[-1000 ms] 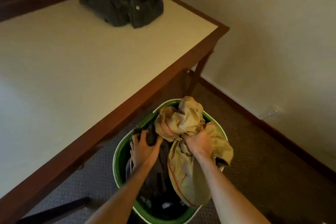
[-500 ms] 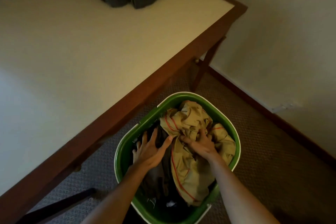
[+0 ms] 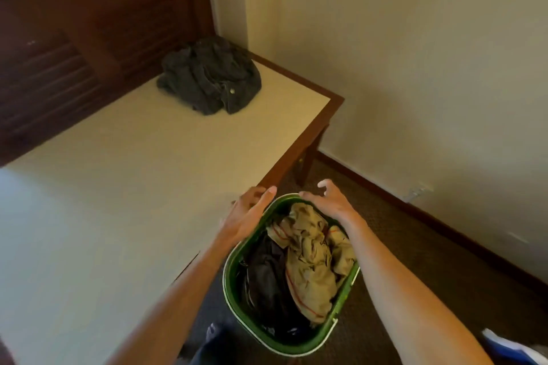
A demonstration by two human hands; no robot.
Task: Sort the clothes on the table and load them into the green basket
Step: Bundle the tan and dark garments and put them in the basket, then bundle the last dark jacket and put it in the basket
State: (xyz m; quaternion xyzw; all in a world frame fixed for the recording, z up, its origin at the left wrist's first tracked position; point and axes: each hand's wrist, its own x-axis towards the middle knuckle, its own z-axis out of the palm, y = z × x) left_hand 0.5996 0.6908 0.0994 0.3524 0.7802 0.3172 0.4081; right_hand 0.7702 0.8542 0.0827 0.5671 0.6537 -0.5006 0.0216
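**Both hands free above the basket**

Left hand (image 3: 247, 215) and right hand (image 3: 327, 201) spread, fingers loosely bent, holding nothing, over the far rim of the green basket (image 3: 229, 290) on the carpet (image 3: 415, 246). Inside: tan garment (image 3: 311, 258), black garment (image 3: 267, 278). On the table (image 3: 118, 187), far corner: dark denim clothes (image 3: 210, 75).

Both bare forearms are stretched forward from the bottom of the view, angled in toward each other. The left hand (image 3: 247, 213) is held palm-in with its fingers (image 3: 268, 194) fairly straight, nothing gripped. The right hand (image 3: 327, 201) is turned palm-down, its fingers (image 3: 324, 185) spread and loosely curled, also nothing held. The two hands are kept close together, not touching.
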